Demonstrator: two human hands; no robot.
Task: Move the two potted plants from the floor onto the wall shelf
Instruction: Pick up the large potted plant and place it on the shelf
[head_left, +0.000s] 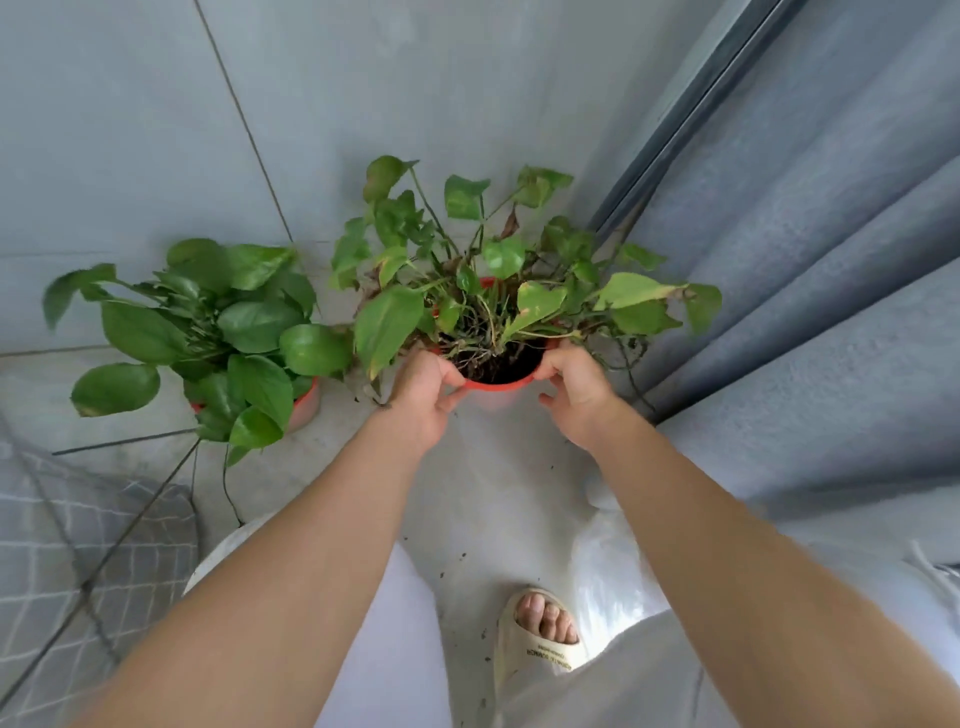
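A straggly potted plant (496, 382) in a red pot, with dark soil and long thin stems, is in the middle of the view. My left hand (423, 397) grips the pot's left rim and my right hand (574, 389) grips its right rim. I cannot tell whether the pot touches the floor. A second, bushier potted plant (306, 402) with broad green leaves stands on the floor to the left, its red pot mostly hidden by foliage. No wall shelf is in view.
A blue-grey curtain (805, 291) hangs on the right beside a window frame (691, 109). A grey tiled wall (130, 130) rises behind the plants. A checked fabric and thin dark rods (93, 561) lie at lower left. My sandalled foot (543, 634) stands on the pale floor.
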